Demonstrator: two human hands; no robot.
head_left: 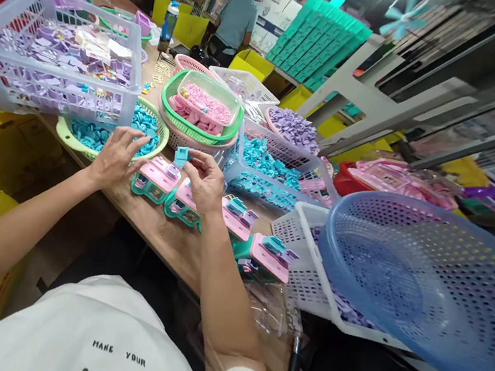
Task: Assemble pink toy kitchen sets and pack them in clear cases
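My right hand [205, 182] pinches a small teal plastic piece [181, 156] between thumb and fingertips, just above a row of toys. Over the near rim of a pale green basket [64, 136] of teal parts [144, 123] is my left hand [117, 157], fingers apart and apparently holding nothing. Several toys with teal bases and pink tops stand along the table edge. The leftmost toy [157, 178] is under the held piece, and another toy [184, 201] is partly hidden by my right hand. Teal and purple pieces sit on the rightmost toy [270, 256] and its neighbour [237, 217].
A clear crate [110, 100] of purple parts stands at left. Behind the toys are a green basket [167, 96] with pink parts and a translucent basket [269, 197] of teal parts. A big blue basket [373, 282] overlaps a white one [307, 284] at right. A person [237, 22] is farther back.
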